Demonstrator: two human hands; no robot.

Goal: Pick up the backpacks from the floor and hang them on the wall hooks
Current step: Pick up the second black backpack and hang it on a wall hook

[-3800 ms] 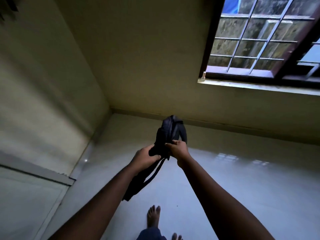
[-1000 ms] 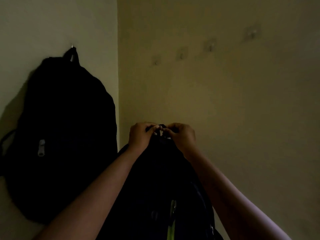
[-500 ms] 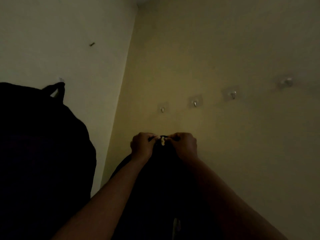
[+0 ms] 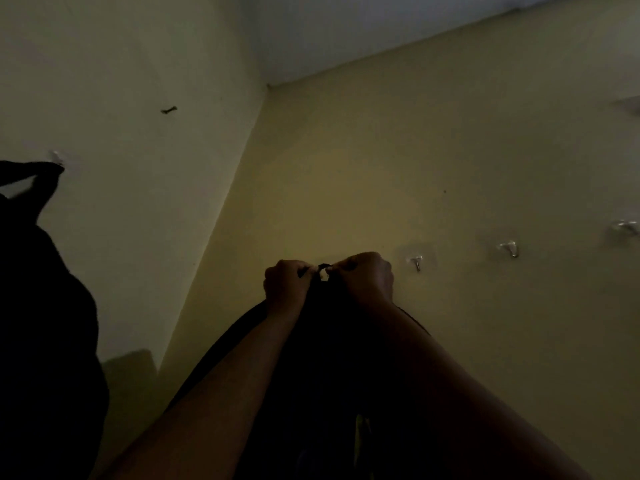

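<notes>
A black backpack (image 4: 325,362) hangs between my forearms against the yellow wall. My left hand (image 4: 284,284) and my right hand (image 4: 369,275) both pinch its small top loop (image 4: 324,266), held right at a clear adhesive wall hook (image 4: 324,274) that shows between my fingers. Whether the loop sits on that hook I cannot tell. A second black backpack (image 4: 45,323) hangs at the far left by its top handle from a hook (image 4: 57,156) on the left wall.
Three more clear adhesive hooks run to the right along the wall: one (image 4: 417,263), another (image 4: 509,248) and a third (image 4: 625,228). A bare nail (image 4: 169,110) sticks out of the left wall. The room corner (image 4: 239,174) lies between the two backpacks. The light is dim.
The view has tilted up and closer to the wall. My hands have lifted the backpack's loop up to the leftmost hook, which now shows between my fingers.
</notes>
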